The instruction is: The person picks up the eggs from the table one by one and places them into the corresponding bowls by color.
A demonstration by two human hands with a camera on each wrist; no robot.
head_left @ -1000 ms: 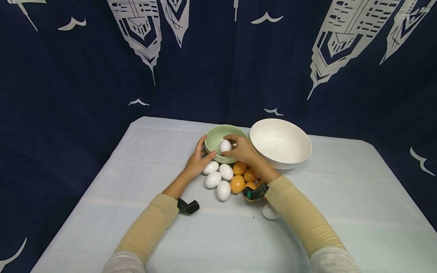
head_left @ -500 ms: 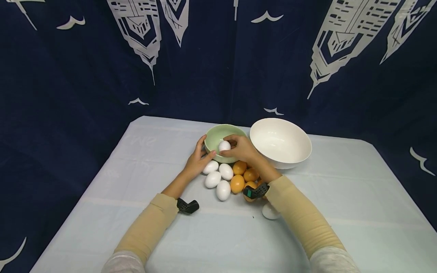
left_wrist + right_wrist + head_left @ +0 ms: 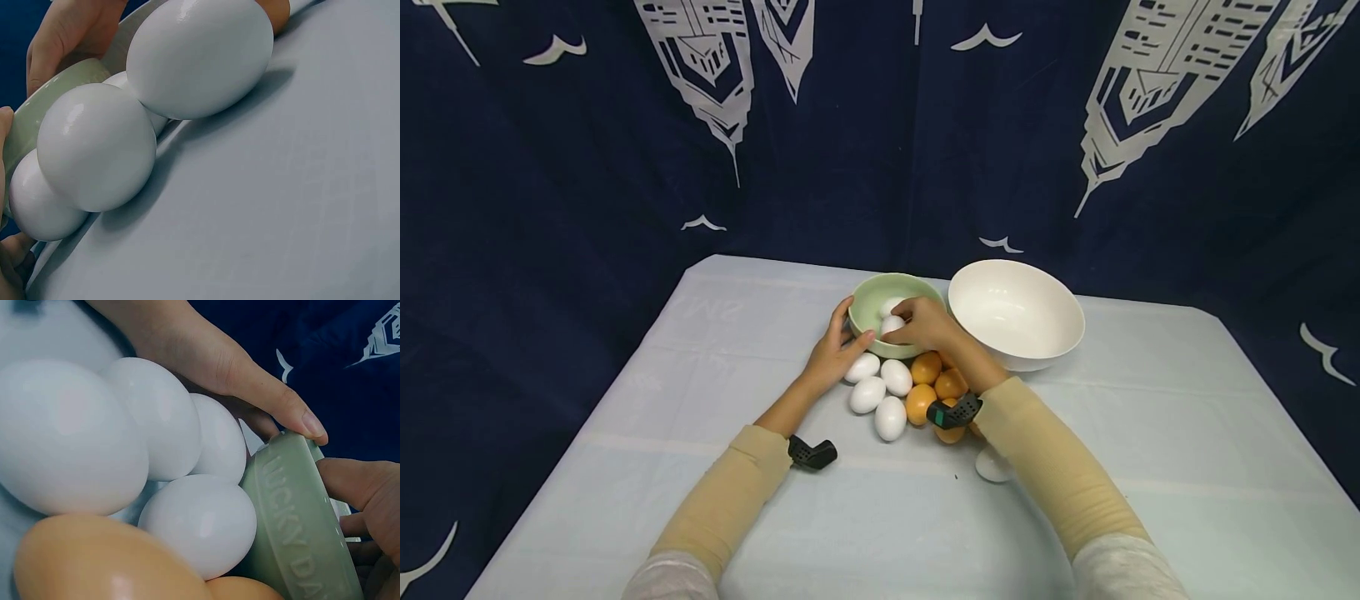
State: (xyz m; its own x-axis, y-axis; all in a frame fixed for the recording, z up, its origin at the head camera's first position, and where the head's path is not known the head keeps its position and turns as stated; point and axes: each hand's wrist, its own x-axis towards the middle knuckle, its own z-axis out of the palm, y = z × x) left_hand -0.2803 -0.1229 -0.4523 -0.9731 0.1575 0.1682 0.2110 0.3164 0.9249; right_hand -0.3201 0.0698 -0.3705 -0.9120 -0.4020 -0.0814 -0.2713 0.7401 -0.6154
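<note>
A light green bowl (image 3: 868,292) stands near the far edge of the table. My left hand (image 3: 831,360) holds its left side, thumb (image 3: 306,422) on the rim and fingers along the outside. Over the bowl's right rim reaches my right hand (image 3: 928,323), its thumb and fingers around a white egg (image 3: 892,326) low inside. Behind that egg lies another white egg (image 3: 890,307), partly covered by the fingers. In front of the bowl, several white eggs (image 3: 891,419) sit close together, and several brown eggs (image 3: 921,404) lie beside them, partly under my right wrist.
A large white bowl (image 3: 1018,312) stands right of the green one. A single white egg (image 3: 992,465) lies nearer me, half hidden by my right sleeve. The table (image 3: 760,333) has a pale cloth, and a dark blue patterned curtain (image 3: 865,167) hangs behind.
My right hand has gone slightly lower into the green bowl with the egg, and its wrist has shifted a little left. The other egg inside shows more. My left hand stays put.
</note>
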